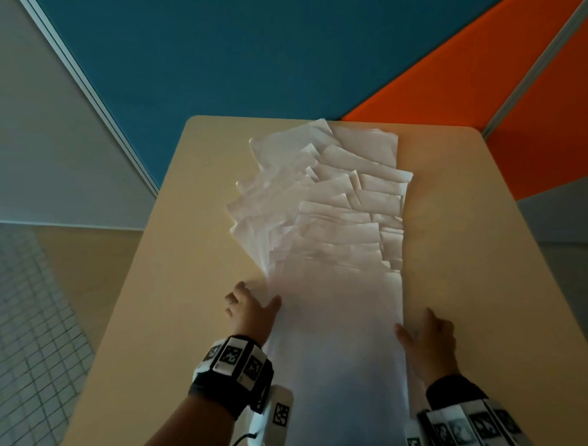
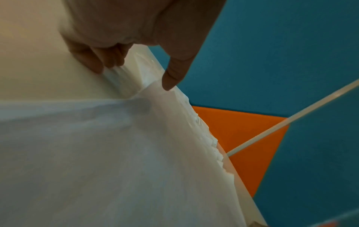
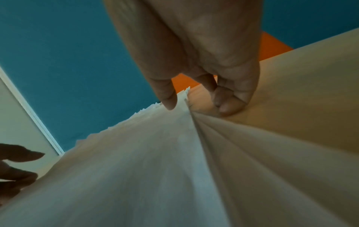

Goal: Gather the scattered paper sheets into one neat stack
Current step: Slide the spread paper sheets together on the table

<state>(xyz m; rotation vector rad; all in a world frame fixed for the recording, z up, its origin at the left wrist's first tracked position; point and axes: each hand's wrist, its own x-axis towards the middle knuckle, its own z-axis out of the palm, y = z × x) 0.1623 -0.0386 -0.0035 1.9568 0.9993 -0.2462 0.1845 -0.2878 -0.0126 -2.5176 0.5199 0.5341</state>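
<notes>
Several white paper sheets [image 1: 336,227] lie fanned in a long overlapping run down the middle of the beige table [image 1: 455,249]. My left hand [image 1: 252,309] is at the run's left edge. Its thumb [image 2: 169,81] presses on the top sheet and its curled fingers [image 2: 93,61] sit against the lifted sheet edges [image 2: 118,76]. My right hand [image 1: 425,338] is at the right edge. Its thumb [image 3: 169,99] rests on the paper sheets [image 3: 136,153] and its curled fingers [image 3: 227,106] sit on the table against the edges. The near sheets look blurred.
Blue [image 1: 244,49] and orange [image 1: 481,79] partition panels stand just behind the table's far edge. Bare tabletop runs along both sides of the paper. Tiled floor [image 1: 27,318] lies beyond the table's left edge.
</notes>
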